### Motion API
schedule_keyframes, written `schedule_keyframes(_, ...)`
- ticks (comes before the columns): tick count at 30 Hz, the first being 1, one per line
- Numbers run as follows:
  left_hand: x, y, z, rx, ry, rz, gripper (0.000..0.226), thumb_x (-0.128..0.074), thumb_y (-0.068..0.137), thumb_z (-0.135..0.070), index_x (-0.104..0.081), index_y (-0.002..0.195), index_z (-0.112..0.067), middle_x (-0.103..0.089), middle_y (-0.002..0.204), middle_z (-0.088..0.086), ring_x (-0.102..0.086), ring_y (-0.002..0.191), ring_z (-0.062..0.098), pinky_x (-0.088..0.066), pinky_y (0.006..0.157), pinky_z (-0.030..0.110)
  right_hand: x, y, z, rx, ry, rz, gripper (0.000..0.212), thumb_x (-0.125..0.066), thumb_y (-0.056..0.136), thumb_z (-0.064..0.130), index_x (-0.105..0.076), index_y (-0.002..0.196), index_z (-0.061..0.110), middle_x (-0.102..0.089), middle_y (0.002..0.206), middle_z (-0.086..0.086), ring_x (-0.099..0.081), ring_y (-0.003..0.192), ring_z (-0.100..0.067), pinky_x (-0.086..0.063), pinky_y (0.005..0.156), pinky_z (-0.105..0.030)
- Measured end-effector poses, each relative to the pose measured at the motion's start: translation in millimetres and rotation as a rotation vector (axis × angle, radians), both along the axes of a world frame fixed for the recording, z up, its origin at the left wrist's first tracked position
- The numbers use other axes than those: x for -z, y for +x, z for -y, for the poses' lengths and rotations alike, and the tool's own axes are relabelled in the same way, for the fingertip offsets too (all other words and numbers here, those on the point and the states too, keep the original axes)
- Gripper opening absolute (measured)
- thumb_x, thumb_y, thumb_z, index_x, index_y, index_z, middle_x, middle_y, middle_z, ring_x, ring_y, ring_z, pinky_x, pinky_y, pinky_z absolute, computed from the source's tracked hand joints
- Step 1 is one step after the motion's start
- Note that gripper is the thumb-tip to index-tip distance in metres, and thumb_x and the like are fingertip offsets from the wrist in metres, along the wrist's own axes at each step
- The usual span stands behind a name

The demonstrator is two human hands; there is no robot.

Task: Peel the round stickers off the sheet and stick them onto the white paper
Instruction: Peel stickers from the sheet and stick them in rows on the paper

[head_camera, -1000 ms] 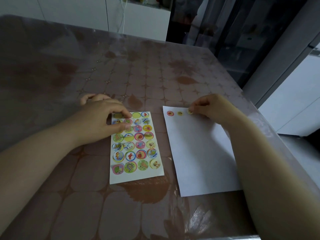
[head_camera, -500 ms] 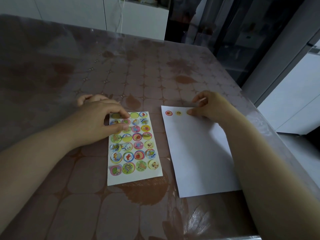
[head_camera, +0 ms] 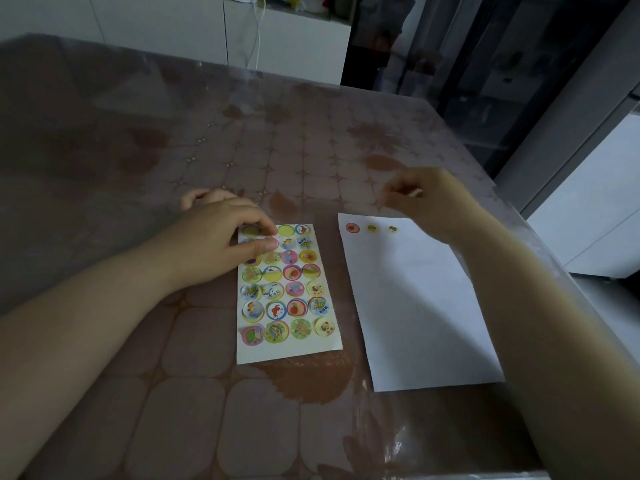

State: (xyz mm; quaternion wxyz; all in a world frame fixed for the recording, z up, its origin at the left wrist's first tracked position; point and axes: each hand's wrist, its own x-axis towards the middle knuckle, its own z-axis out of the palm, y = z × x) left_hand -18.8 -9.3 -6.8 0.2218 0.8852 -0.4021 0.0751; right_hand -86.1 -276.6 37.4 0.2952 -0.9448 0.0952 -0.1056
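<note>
The sticker sheet lies flat in front of me with several rows of colourful round stickers. My left hand rests on its top-left corner, fingertips pressing on the sheet. To the right lies the white paper. Three stickers sit in a row along its top edge: a red one and two small yellow ones. My right hand hovers above the paper's top right corner, blurred, fingers loosely curled and holding nothing that I can see.
The table has a brown patterned cloth under clear plastic. Its right edge runs close beside the white paper. White cabinets stand behind the far edge, and a dark glass door is at the back right.
My right hand has lifted off the third sticker and moved up and away from the paper; that sticker now lies stuck on the sheet. My left hand has stayed on the sticker sheet.
</note>
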Motion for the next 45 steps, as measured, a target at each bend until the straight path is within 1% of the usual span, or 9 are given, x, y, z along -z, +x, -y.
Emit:
schedule_keyframes(3, 0, 0, 0, 0.009, -0.003, 0.007, 0.054, -0.029, 0.067, -0.071, -0.062, 0.095, -0.039, -0.055, 0.104, -0.024, -0.032, 0.104, -0.004, -0.005, 0.083, 0.015, -15, 4, -34, -0.344, -0.129, -0.153, 0.005, -0.064, 0.084, 0.023, -0.065, 0.085, 0.028, -0.061, 0.080, 0.015, -0.057, 0.069, 0.002, -0.044, 0.060, -0.005)
schedule_keyframes(6, 0, -1, 1, 0.021, -0.019, 0.011, 0.053, -0.028, 0.069, -0.069, -0.061, 0.097, -0.039, -0.051, 0.105, -0.027, -0.029, 0.105, -0.005, -0.004, 0.084, 0.014, -4, 19, -49, -0.433, -0.158, -0.204, 0.011, -0.064, 0.084, 0.020, -0.067, 0.088, 0.030, -0.065, 0.089, 0.009, -0.056, 0.074, -0.001, -0.046, 0.068, -0.014)
schedule_keyframes(11, 1, -2, 3, 0.103, -0.019, -0.027, 0.052, -0.024, 0.073, -0.063, -0.057, 0.107, -0.042, -0.046, 0.104, -0.038, -0.026, 0.112, -0.009, -0.003, 0.093, 0.018, 23, 24, -56, -0.352, 0.055, -0.077, 0.012, -0.071, 0.078, 0.016, -0.073, 0.090, 0.016, -0.064, 0.079, 0.008, -0.055, 0.066, -0.007, -0.040, 0.061, -0.007)
schedule_keyframes(15, 4, 0, 4, 0.126, 0.023, -0.002, 0.051, -0.022, 0.076, -0.062, -0.056, 0.109, -0.045, -0.048, 0.112, -0.035, -0.026, 0.111, -0.010, 0.000, 0.096, 0.018, 32, 26, -57, -0.320, 0.078, -0.032, 0.010, -0.073, 0.076, 0.017, -0.075, 0.086, 0.019, -0.069, 0.082, -0.005, -0.063, 0.076, -0.024, -0.045, 0.066, -0.021)
schedule_keyframes(24, 5, 3, 4, 0.145, 0.091, -0.046, 0.058, -0.016, 0.071, -0.067, -0.053, 0.113, -0.050, -0.038, 0.113, -0.038, -0.021, 0.114, -0.005, 0.002, 0.092, 0.018, 37, 27, -61, -0.340, -0.030, 0.014, 0.014, -0.058, 0.089, 0.024, -0.068, 0.094, 0.016, -0.063, 0.091, 0.003, -0.056, 0.082, -0.015, -0.046, 0.075, -0.030)
schedule_keyframes(29, 5, 1, 4, 0.146, 0.084, -0.078, 0.057, -0.019, 0.071, -0.068, -0.054, 0.112, -0.048, -0.043, 0.116, -0.034, -0.023, 0.116, -0.005, 0.000, 0.097, 0.023, 32, 25, -59, -0.264, 0.096, 0.051, 0.011, -0.058, 0.089, 0.021, -0.067, 0.091, 0.015, -0.063, 0.083, 0.004, -0.055, 0.072, -0.007, -0.042, 0.064, -0.012)
schedule_keyframes(33, 5, 1, 4, 0.150, 0.088, -0.079, 0.057, -0.020, 0.072, -0.068, -0.054, 0.112, -0.047, -0.042, 0.112, -0.035, -0.027, 0.115, -0.006, -0.001, 0.099, 0.026, 10, 20, -46, -0.169, 0.408, 0.100, 0.012, -0.059, 0.088, 0.015, -0.062, 0.078, 0.019, -0.063, 0.074, 0.003, -0.054, 0.062, -0.001, -0.046, 0.061, -0.013)
schedule_keyframes(36, 5, 0, 4, 0.152, 0.081, -0.082, 0.056, -0.021, 0.072, -0.068, -0.055, 0.112, -0.047, -0.043, 0.112, -0.036, -0.029, 0.114, -0.007, -0.002, 0.100, 0.027, -9, 8, -27, -0.188, 0.407, -0.032, 0.009, -0.059, 0.088, 0.013, -0.065, 0.080, 0.014, -0.067, 0.071, 0.004, -0.058, 0.055, 0.003, -0.048, 0.059, -0.008)
schedule_keyframes(45, 7, 2, 2, 0.156, 0.048, -0.061, 0.055, -0.024, 0.071, -0.072, -0.055, 0.110, -0.049, -0.042, 0.112, -0.041, -0.028, 0.113, -0.012, 0.003, 0.099, 0.017, -15, -24, 35, 0.026, 0.188, -0.224, 0.020, -0.076, 0.073, 0.018, -0.070, 0.091, 0.023, -0.074, 0.087, 0.002, -0.068, 0.089, -0.015, -0.050, 0.090, -0.026)
